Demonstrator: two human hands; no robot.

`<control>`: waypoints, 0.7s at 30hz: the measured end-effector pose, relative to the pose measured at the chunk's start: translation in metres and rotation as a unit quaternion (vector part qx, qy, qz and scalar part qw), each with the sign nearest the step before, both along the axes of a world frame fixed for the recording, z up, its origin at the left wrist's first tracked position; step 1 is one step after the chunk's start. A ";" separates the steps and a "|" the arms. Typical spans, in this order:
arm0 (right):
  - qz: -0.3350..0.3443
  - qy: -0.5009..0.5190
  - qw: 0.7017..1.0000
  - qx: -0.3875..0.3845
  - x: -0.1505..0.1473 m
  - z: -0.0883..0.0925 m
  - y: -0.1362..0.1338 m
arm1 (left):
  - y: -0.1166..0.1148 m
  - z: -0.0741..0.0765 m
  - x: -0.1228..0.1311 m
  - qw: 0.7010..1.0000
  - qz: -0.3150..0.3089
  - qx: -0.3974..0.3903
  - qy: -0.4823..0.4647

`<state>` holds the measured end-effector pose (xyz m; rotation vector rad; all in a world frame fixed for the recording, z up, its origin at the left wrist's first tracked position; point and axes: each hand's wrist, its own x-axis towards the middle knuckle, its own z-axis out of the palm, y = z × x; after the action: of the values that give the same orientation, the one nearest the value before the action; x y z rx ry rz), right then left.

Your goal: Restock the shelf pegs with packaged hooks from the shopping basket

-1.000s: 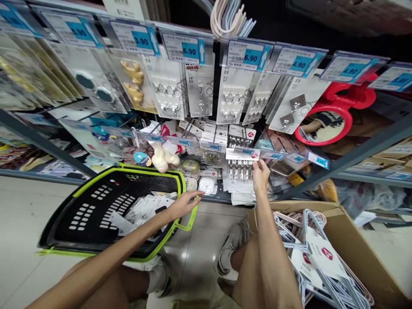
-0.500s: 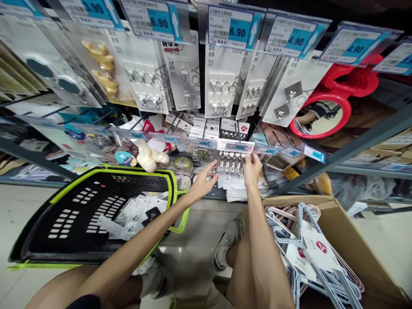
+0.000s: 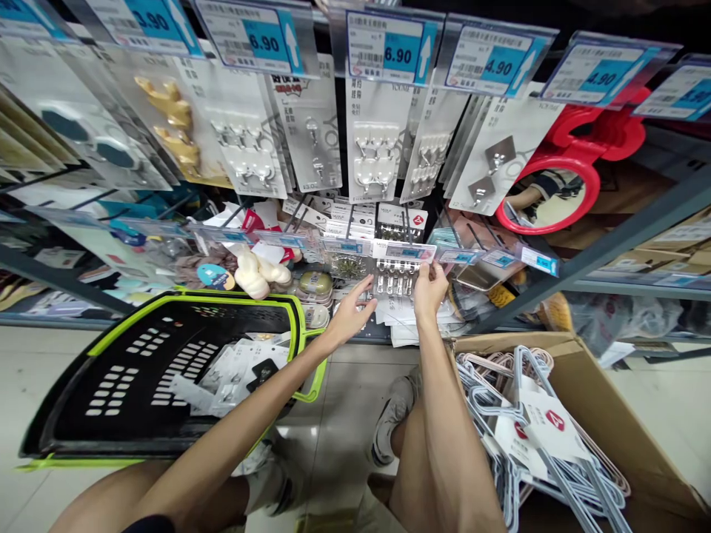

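A card of silver metal clips (image 3: 395,278) hangs at the front of a low shelf hook. My right hand (image 3: 429,293) pinches its right edge between thumb and fingers. Just left of the card is my left hand (image 3: 349,317), palm toward it, fingers apart and holding nothing; whether a fingertip touches the card I cannot tell. More carded goods (image 3: 401,216) hang behind the clips. To the left of the hands stands a black basket (image 3: 67,414) with a lime-green rim, with several white packs (image 3: 230,374) lying inside.
Carded wall hooks (image 3: 376,152) hang above under price tags (image 3: 395,50). A red-framed mirror (image 3: 589,200) hangs at the right. A cardboard box (image 3: 616,400) of wire hangers (image 3: 514,422) stands beside my right leg. A grey shelf post (image 3: 627,222) slants behind it.
The view has shifted slightly, so the upper goods appear a little further left. My hands stay at the clip card in nearly the same pose.
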<state>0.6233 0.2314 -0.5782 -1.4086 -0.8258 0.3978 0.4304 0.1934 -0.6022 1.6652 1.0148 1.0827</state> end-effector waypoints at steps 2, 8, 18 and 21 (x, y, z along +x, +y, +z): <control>-0.024 0.003 1.000 -0.007 -0.001 0.002 -0.001 | 0.000 0.001 0.001 1.000 0.005 0.006 0.006; -0.053 -0.010 0.998 -0.013 -0.005 0.004 -0.002 | 0.002 0.002 0.005 0.999 0.029 -0.010 0.021; -0.116 -0.116 0.986 -0.005 -0.010 0.006 -0.011 | 0.005 -0.001 0.023 0.994 0.070 0.039 0.069; -0.087 -0.155 0.984 0.005 -0.008 0.004 -0.013 | 0.001 0.003 0.032 0.969 0.114 0.180 0.124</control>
<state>0.6150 0.2186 -0.5738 -1.5411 -0.9437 0.0387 0.4621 0.1946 -0.5995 2.0515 1.2498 1.2908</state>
